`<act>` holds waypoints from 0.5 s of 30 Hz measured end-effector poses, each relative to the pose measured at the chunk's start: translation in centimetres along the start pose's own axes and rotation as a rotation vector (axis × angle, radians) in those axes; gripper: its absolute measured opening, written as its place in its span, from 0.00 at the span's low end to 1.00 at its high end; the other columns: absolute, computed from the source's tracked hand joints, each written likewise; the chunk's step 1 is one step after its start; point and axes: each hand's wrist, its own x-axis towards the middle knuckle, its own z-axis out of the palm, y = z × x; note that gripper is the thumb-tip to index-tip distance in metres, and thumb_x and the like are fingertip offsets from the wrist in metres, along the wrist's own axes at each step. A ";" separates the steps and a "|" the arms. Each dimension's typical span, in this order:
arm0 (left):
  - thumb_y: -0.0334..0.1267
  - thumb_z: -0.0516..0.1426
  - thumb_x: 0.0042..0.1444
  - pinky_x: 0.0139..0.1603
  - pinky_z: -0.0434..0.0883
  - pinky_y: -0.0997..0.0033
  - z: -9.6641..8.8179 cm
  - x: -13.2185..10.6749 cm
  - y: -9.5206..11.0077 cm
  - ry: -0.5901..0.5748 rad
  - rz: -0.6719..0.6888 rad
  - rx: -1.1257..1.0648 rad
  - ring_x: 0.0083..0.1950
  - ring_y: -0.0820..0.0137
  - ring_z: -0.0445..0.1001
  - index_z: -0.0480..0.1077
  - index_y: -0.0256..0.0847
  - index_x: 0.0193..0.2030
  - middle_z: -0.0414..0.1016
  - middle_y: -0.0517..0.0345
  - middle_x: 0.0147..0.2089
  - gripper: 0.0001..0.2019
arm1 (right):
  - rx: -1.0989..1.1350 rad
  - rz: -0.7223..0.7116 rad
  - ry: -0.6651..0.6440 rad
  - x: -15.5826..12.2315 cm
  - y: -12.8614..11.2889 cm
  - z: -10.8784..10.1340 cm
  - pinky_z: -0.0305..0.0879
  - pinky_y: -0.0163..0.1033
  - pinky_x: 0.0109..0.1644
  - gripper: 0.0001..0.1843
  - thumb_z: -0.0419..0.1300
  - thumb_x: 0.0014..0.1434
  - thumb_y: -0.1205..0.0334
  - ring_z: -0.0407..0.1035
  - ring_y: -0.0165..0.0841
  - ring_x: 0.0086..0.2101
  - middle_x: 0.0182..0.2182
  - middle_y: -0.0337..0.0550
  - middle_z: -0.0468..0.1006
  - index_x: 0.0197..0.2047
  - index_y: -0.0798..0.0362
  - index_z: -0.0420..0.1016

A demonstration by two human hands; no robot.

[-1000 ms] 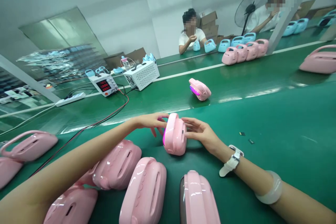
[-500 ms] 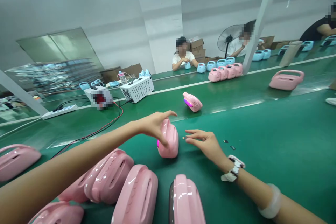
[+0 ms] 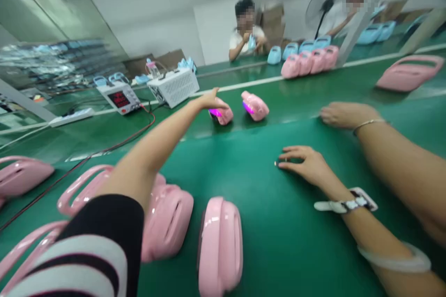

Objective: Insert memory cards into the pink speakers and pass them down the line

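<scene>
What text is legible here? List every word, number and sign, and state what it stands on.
Nothing reads clearly.
Power supply: red digits on its display, too blurred to read.
Wristwatch: face too small to read.
Pink cases: no lettering shows.

Bright, even indoor light, with motion blur across the frame.
Soft highlights streak the glossy pink casings (image 3: 219, 241) near the bottom edge; the green belt (image 3: 244, 167) carries a pale sheen. The left hand (image 3: 209, 100) and the far background are smeared, straight lines bow towards the edges, and shadows are faint.
</scene>
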 end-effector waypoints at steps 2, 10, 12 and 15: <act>0.34 0.69 0.37 0.68 0.53 0.59 -0.9 -3.5 1.2 -0.082 -0.036 -0.009 0.68 0.50 0.56 0.55 0.28 0.65 0.56 0.38 0.69 0.47 | 0.063 -0.014 0.071 -0.6 -1.2 -0.2 0.64 0.59 0.58 0.10 0.69 0.47 0.55 0.71 0.50 0.49 0.44 0.48 0.80 0.34 0.47 0.83; 0.34 0.58 0.56 0.70 0.57 0.54 -0.8 -31.4 6.5 0.125 -0.332 -0.853 0.68 0.55 0.59 0.68 0.49 0.59 0.70 0.55 0.61 0.23 | 0.863 -0.073 -0.561 -6.0 -9.7 1.1 0.66 0.48 0.60 0.24 0.68 0.52 0.56 0.67 0.41 0.56 0.54 0.43 0.75 0.53 0.44 0.74; 0.33 0.57 0.58 0.70 0.57 0.60 2.1 -34.7 6.5 0.210 -0.358 -1.015 0.69 0.61 0.58 0.67 0.53 0.60 0.66 0.60 0.65 0.23 | 0.959 -0.044 -0.669 -7.1 -10.1 2.4 0.63 0.48 0.63 0.29 0.68 0.53 0.57 0.62 0.41 0.60 0.59 0.43 0.69 0.58 0.43 0.69; 0.32 0.58 0.57 0.68 0.59 0.67 6.1 -35.3 6.2 0.230 -0.322 -1.123 0.70 0.64 0.57 0.64 0.54 0.62 0.61 0.63 0.68 0.25 | 1.082 0.044 -0.771 -7.8 -9.7 4.1 0.61 0.49 0.64 0.28 0.67 0.54 0.60 0.63 0.40 0.59 0.61 0.44 0.67 0.57 0.44 0.69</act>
